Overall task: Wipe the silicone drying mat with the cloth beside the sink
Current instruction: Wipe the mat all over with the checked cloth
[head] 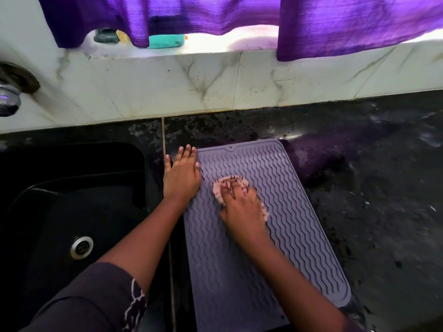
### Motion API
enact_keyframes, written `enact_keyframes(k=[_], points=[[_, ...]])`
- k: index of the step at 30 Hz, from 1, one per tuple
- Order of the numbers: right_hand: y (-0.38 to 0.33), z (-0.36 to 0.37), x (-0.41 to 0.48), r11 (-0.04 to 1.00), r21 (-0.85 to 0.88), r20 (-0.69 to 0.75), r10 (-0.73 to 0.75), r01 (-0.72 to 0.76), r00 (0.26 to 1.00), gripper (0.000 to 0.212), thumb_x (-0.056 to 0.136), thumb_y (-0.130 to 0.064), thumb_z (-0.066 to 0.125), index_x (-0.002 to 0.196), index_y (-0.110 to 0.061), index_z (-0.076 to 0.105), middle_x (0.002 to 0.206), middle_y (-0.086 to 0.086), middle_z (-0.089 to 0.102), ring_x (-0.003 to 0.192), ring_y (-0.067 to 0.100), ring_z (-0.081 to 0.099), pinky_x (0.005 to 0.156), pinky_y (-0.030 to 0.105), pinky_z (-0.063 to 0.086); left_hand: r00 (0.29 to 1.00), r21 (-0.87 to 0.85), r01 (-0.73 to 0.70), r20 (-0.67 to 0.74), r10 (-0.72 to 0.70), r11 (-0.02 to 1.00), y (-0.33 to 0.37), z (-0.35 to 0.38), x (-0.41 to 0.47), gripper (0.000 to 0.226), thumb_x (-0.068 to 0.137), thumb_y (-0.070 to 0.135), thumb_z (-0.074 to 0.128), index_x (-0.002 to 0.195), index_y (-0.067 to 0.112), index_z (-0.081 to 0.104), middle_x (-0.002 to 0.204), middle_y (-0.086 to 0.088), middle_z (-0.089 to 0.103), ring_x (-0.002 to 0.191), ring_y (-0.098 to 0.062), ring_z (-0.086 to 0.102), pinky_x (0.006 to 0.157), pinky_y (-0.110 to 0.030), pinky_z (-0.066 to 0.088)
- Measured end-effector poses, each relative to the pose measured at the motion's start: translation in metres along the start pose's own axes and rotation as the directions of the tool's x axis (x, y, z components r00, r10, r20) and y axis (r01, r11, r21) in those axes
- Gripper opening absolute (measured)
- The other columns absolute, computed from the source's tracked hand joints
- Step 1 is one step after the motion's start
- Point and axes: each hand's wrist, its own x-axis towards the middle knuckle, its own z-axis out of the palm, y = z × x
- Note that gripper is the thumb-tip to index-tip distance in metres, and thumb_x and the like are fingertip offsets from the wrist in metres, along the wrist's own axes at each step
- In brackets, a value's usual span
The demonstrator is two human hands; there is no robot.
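Dark sleeve, ribbed grey mat, seemingly fluffy cloth

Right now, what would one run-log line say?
wiping | right hand presses cloth on drying mat | left hand flat on mat edge

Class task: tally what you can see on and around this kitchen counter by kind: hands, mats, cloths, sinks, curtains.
Hands: 2 (left hand, right hand)
Mats: 1 (drying mat)
Cloths: 1 (cloth)
Sinks: 1 (sink)
Curtains: 2 (left curtain, right curtain)
Total: 7

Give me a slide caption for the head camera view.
Right hand presses a cloth on the mat; left hand steadies its edge.
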Motion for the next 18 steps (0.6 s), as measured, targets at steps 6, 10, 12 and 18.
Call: enact_keyframes(k=[6, 10, 12, 18], points=[[0.011, -0.02, 0.025, 0.974, 0.211, -0.111, 0.113, -0.088, 0.987, 0.045, 0.092, -0.034, 0.048, 0.135, -0.02, 0.042, 0.137, 0.009, 0.044, 0.109, 0.026, 0.039, 0.087, 0.038, 0.038, 1.0, -0.016, -0.01, -0.002, 0.01, 1.0, -0.001, 0.0, 0.0, 0.052, 0.097, 0.029, 0.026, 0.147, 0.016, 0.025, 0.155, -0.001, 0.024, 0.144, -0.016, 0.014, 0.116, -0.046, 0.003], [0.017, -0.023, 0.055, 0.99, 0.025, -0.048, 0.139, -0.138, 0.989, 0.046, 0.093, -0.032, 0.044, 0.136, -0.016, 0.04, 0.138, 0.01, 0.043, 0.115, 0.031, 0.036, 0.089, 0.04, 0.038, 1.0, 0.001, -0.006, -0.012, 0.006, 1.0, -0.001, 0.001, -0.001, 0.052, 0.097, 0.03, 0.026, 0.147, 0.016, 0.025, 0.155, 0.0, 0.025, 0.144, -0.015, 0.015, 0.115, -0.046, 0.002], [0.021, -0.021, 0.044, 0.993, -0.025, -0.005, 0.114, -0.114, 0.993, 0.045, 0.093, -0.033, 0.043, 0.134, -0.015, 0.042, 0.136, 0.01, 0.046, 0.114, 0.032, 0.038, 0.088, 0.039, 0.039, 1.0, 0.0, -0.007, -0.014, 0.007, 1.0, -0.002, 0.001, 0.0, 0.052, 0.097, 0.03, 0.025, 0.147, 0.016, 0.025, 0.155, 0.0, 0.025, 0.144, -0.015, 0.015, 0.115, -0.047, 0.001], [0.034, -0.03, 0.032, 0.978, 0.146, 0.026, 0.146, -0.148, 0.989, 0.034, 0.092, -0.035, 0.046, 0.118, -0.019, 0.059, 0.103, 0.005, 0.062, 0.091, 0.019, 0.045, 0.084, 0.035, 0.036, 1.0, -0.015, -0.004, -0.009, 0.003, 1.0, 0.0, 0.0, -0.001, 0.052, 0.097, 0.03, 0.026, 0.147, 0.016, 0.025, 0.155, -0.001, 0.024, 0.144, -0.015, 0.014, 0.116, -0.046, 0.001]])
